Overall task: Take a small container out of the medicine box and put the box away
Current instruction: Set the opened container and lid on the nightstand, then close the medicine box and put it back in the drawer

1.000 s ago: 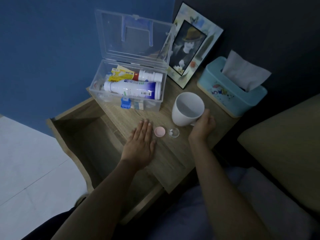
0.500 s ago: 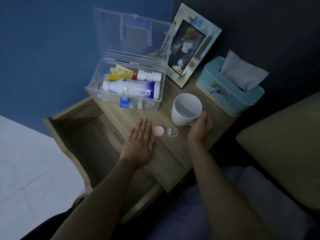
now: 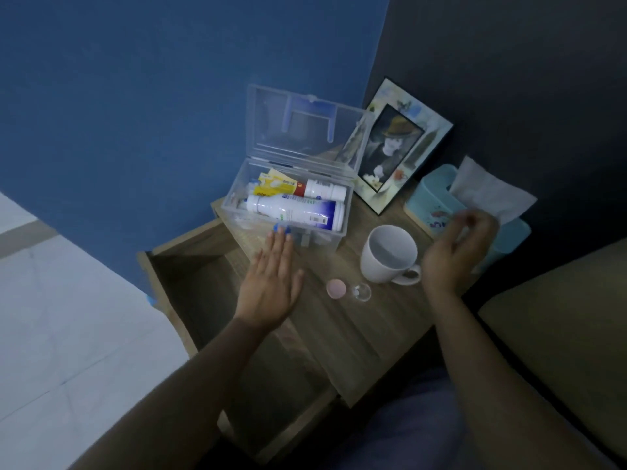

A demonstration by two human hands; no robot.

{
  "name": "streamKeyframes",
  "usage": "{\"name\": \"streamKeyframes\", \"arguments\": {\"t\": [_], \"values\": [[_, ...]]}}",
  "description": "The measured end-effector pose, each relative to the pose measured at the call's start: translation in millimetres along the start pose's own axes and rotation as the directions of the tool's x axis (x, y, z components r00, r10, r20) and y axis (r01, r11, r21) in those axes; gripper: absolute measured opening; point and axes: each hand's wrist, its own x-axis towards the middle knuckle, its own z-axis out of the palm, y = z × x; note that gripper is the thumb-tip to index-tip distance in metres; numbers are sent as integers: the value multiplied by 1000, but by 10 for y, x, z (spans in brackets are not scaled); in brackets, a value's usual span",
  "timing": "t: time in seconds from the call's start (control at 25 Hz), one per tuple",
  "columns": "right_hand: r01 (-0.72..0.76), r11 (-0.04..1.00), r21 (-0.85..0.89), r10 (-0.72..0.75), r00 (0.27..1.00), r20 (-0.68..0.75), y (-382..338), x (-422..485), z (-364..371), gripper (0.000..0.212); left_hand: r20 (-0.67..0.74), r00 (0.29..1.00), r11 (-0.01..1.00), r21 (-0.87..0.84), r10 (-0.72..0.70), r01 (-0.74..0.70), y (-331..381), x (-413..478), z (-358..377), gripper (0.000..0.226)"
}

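The clear plastic medicine box point(image 3: 325, 242) stands on the wooden nightstand point(image 3: 359, 330) with its lid point(image 3: 305, 127) raised, holding white bottles and a yellow packet. A small clear container point(image 3: 361, 292) and its pink cap point(image 3: 336, 288) lie apart on the tabletop in front of the box. My left hand point(image 3: 271, 283) is flat and open, fingertips reaching the blue latch at the box's front. My right hand point(image 3: 454, 249) hovers right of the white mug point(image 3: 390, 256), fingers loosely curled, holding nothing.
A pulled-out drawer point(image 3: 203, 300) gapes below the nightstand's left side. A picture frame point(image 3: 397, 147) leans behind the box. A teal tissue box point(image 3: 427, 198) stands at the back right. A beige cushion point(image 3: 559, 351) lies to the right, pale floor to the left.
My left hand slid forward from beside the pink cap to the box's latch. My right hand let go of the mug and lifted to the right. The view tilted up.
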Motion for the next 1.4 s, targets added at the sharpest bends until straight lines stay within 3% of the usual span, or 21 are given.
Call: {"name": "streamKeyframes", "arguments": {"t": [0.08, 0.16, 0.28, 0.4, 0.44, 0.56, 0.64, 0.8, 0.92, 1.0, 1.12, 1.24, 1.32, 1.4], "values": [[97, 994, -54, -87, 983, 161, -204, 191, 316, 22, -68, 997, 999, 21, -23, 25, -189, 257, -212, 64], [174, 980, -92, -130, 922, 365, -375, 325, 702, 19, -75, 990, 992, -44, -121, 118, -363, 544, -385, 63], [398, 904, -157, -210, 733, 647, -490, 515, 1240, 28, -17, 960, 944, -186, -278, 271, -607, 811, -489, 65], [561, 791, -245, -125, 540, 833, -506, 669, 1592, 44, 78, 936, 895, -274, -343, 351, -747, 888, -407, 69], [609, 750, -258, -131, 519, 845, -514, 676, 1645, 43, 119, 928, 874, -313, -352, 371, -767, 891, -362, 70], [752, 632, -188, -413, 532, 739, -545, 634, 1712, 25, 185, 926, 847, -376, -329, 376, -817, 883, -255, 71], [820, 536, -203, -516, 508, 689, -575, 668, 1754, 27, 193, 928, 852, -370, -320, 371, -826, 877, -238, 72], [807, 496, -320, -237, 480, 844, -572, 726, 1832, 48, 224, 919, 838, -384, -324, 389, -793, 887, -261, 72], [782, 553, -287, -341, 527, 779, -625, 629, 1718, 38, 232, 922, 819, -427, -310, 383, -799, 903, -305, 69], [802, 557, -216, -447, 508, 736, -683, 508, 1565, 32, 231, 917, 778, -485, -326, 399, -853, 912, -328, 65], [870, 481, -107, -507, 376, 776, -646, 269, 1248, 37, 250, 889, 640, -621, -385, 452, -956, 935, -319, 63], [853, 521, -37, -414, 290, 863, -491, -38, 1017, 39, 364, 806, 259, -816, -466, 518, -964, 961, -323, 67], [820, 572, -12, -297, 221, 929, -409, -242, 961, 40, 415, 793, 45, -874, -446, 483, -933, 947, -364, 71], [833, 552, -9, -236, 168, 957, -358, -367, 956, 42, 416, 814, 46, -880, -405, 473, -903, 950, -428, 76]]}}
